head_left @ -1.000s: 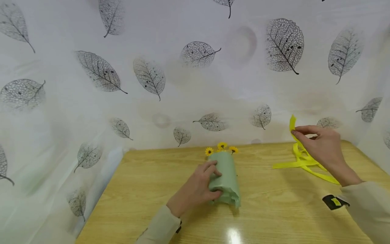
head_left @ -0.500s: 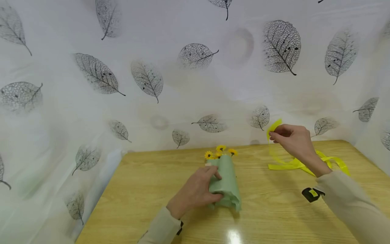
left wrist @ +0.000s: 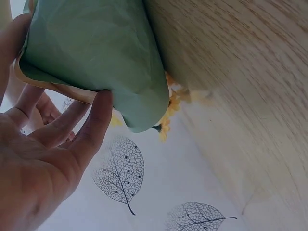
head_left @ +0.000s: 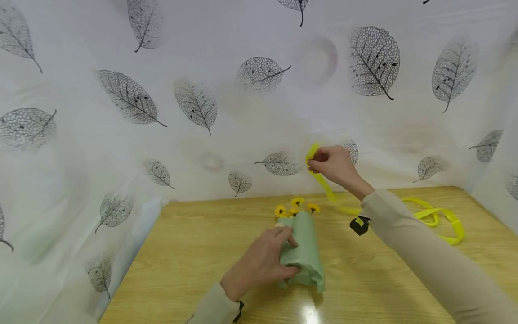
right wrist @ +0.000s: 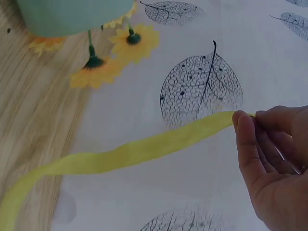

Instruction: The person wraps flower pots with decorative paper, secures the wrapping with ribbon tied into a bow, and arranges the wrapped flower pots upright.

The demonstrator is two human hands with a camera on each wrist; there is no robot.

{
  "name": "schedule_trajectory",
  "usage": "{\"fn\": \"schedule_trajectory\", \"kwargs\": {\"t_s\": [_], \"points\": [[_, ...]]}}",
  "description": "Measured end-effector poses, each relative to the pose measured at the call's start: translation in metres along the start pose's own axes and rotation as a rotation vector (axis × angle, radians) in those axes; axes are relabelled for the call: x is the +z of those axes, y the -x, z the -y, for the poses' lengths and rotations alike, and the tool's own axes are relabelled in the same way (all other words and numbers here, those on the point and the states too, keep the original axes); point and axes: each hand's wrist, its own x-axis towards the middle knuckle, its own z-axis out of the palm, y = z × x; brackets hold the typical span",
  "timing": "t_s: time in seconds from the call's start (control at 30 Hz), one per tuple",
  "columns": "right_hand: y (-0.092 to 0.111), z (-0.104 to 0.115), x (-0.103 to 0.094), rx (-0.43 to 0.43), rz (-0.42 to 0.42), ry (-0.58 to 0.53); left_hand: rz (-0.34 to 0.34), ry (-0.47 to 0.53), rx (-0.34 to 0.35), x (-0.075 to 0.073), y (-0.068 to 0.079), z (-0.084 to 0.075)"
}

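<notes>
A bouquet wrapped in green paper (head_left: 305, 247) lies on the table, with yellow flowers (head_left: 297, 202) poking out of its far end. My left hand (head_left: 261, 263) grips the wrap from its left side, thumb near the lower end and fingers over the top. In the left wrist view the fingers (left wrist: 98, 115) hold the paper's folded edge. Raised beyond the bouquet, my right hand (head_left: 337, 166) pinches one end of a yellow ribbon (head_left: 323, 182) between thumb and fingers. From there the ribbon trails down to the table, as the right wrist view also shows.
The rest of the ribbon lies in loose loops (head_left: 455, 225) on the right of the wooden table (head_left: 194, 252). Behind the table hangs a white sheet (head_left: 226, 36) printed with dark leaf skeletons. A dark wrist device (head_left: 359, 225) sits at my right cuff.
My right hand has carried the ribbon end leftward from the right side to above the flowers, drawing more ribbon out. My left hand still holds the bouquet, which has shifted slightly nearer.
</notes>
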Motion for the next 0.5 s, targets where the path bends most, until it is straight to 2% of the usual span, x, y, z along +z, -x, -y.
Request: {"fn": "schedule_trajectory", "kwargs": {"t_s": [0.27,0.37,0.5], "points": [[-0.031,0.031,0.042,-0.023,0.120,-0.093,0.007,0.012,-0.012,0.001,0.001,0.000],[-0.035,0.043,0.053,-0.048,0.187,-0.106,0.014,0.020,-0.014,0.000,0.001,0.000],[-0.032,0.046,0.059,-0.110,0.252,-0.042,0.009,0.017,-0.006,-0.001,0.001,0.001]]}}
